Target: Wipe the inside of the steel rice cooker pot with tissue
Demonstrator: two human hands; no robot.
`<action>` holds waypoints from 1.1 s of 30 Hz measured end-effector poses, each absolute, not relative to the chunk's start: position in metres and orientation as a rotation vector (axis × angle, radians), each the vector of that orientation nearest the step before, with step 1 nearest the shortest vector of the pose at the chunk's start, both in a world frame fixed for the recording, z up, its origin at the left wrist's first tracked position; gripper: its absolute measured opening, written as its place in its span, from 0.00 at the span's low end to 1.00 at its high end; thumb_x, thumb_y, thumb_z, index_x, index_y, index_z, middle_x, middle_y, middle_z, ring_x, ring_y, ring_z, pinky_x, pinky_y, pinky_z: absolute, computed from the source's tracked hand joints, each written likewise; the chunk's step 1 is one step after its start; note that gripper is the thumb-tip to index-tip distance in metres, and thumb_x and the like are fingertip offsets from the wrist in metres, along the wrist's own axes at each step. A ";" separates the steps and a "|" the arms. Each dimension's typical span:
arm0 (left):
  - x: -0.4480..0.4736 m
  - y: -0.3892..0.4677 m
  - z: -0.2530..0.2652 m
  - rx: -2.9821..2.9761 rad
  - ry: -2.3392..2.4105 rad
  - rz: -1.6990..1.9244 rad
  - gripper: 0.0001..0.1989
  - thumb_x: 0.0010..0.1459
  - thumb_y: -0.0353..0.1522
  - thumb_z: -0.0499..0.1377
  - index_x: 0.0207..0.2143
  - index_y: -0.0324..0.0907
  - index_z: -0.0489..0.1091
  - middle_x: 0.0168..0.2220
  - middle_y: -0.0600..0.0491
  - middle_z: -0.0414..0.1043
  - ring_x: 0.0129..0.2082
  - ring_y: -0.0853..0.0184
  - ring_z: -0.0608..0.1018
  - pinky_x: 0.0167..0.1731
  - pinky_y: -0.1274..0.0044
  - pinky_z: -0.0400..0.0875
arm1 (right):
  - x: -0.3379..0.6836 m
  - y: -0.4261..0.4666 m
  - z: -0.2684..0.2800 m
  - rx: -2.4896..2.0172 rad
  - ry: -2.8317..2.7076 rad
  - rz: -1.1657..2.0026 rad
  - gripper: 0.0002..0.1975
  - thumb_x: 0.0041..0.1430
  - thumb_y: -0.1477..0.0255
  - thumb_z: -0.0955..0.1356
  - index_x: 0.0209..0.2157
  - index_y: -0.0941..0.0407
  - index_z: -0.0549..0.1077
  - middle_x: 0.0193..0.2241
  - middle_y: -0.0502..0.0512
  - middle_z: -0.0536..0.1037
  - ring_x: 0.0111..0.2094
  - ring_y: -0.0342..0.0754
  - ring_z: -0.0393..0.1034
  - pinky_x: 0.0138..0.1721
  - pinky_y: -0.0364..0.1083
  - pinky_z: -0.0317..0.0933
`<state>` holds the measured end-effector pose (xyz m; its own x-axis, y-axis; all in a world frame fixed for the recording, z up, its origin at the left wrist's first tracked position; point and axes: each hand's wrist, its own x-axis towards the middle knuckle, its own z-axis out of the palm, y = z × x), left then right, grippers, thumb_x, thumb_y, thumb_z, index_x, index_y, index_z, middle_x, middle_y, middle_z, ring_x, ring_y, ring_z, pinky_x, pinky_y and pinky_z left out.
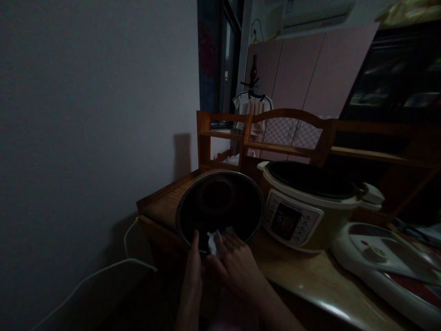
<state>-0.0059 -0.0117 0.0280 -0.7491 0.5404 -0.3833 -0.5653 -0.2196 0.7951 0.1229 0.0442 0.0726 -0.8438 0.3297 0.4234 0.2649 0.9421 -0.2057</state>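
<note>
A dark inner cooking pot (193, 202) is tilted with its mouth toward me at the front of the wooden desk. My left hand (195, 264) grips its near rim, thumb over the inner side and the other fingers hidden below. In my right hand (232, 253) is a crumpled white cloth or tissue (213, 242), pressed against the pot's inside near the lower rim. To the right stands the pressure cooker body (310, 220), pale with a button panel, its top uncovered. Its lid (375, 253), white with a knob, lies farther right.
The wooden desk (285, 271) has a raised shelf rack (292, 149) along its back. A bare wall (103, 115) borders the left side, where a white cable (99, 273) hangs. Pink cabinets (296, 73) and a clothes stand (254, 94) are behind. The room is dim.
</note>
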 end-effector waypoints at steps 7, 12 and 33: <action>-0.003 -0.005 0.040 -0.001 1.210 2.026 0.23 0.59 0.44 0.57 0.50 0.39 0.71 0.48 0.44 0.76 0.50 0.59 0.77 0.49 0.69 0.71 | 0.125 0.058 0.082 -0.682 -2.766 0.022 0.23 0.73 0.66 0.51 0.45 0.56 0.73 0.32 0.59 0.78 0.32 0.51 0.73 0.33 0.46 0.62; 0.000 -0.011 0.043 0.240 1.605 1.972 0.19 0.58 0.42 0.56 0.44 0.37 0.75 0.45 0.46 0.78 0.50 0.57 0.76 0.53 0.67 0.67 | 0.125 0.051 0.082 -0.478 -2.695 0.383 0.22 0.74 0.68 0.50 0.46 0.54 0.72 0.37 0.54 0.78 0.38 0.46 0.74 0.37 0.42 0.60; -0.002 -0.013 0.043 0.252 1.761 1.888 0.17 0.58 0.40 0.55 0.38 0.39 0.76 0.37 0.47 0.79 0.45 0.56 0.77 0.51 0.66 0.67 | 0.109 0.049 0.085 -0.476 -2.691 0.433 0.18 0.73 0.70 0.53 0.44 0.55 0.72 0.39 0.53 0.78 0.39 0.47 0.74 0.39 0.42 0.63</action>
